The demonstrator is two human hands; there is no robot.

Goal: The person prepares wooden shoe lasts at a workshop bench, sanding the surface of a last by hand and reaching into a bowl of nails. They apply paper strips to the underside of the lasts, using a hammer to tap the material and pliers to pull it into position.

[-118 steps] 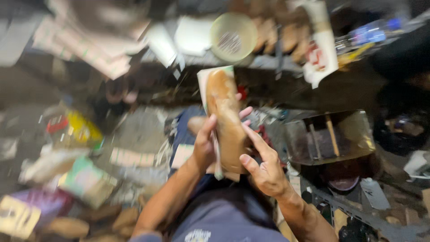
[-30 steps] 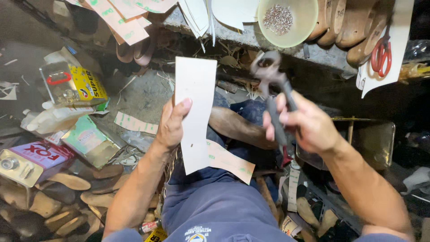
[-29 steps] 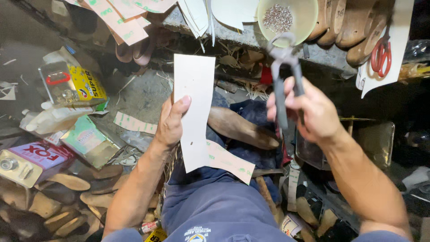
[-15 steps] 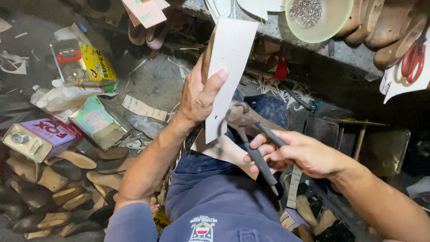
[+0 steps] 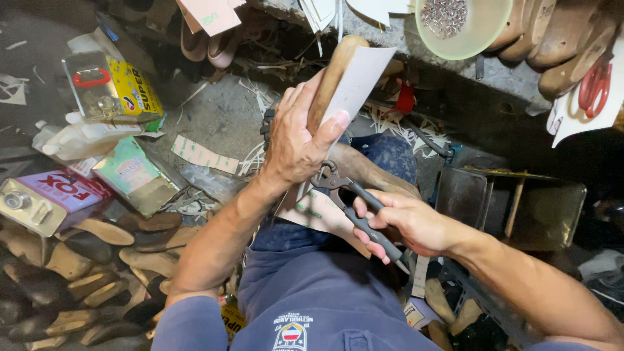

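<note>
My left hand grips a wooden shoe last with a sheet of white board pressed against it, held upright over my lap. My right hand is closed around the dark handles of lasting pincers. The pincers' jaws sit at the lower edge of the board, just under my left palm. A tan piece of the board hangs down over my blue apron.
Metal cans and a flat tin stand at the left, above a heap of shoe soles. A bowl of small nails and wooden lasts rest on the far ledge. An open dark box is at the right.
My left hand has tilted the last and board upright and closer. My right hand has come down from the ledge with the pincers and brought their jaws to the board's lower edge.
</note>
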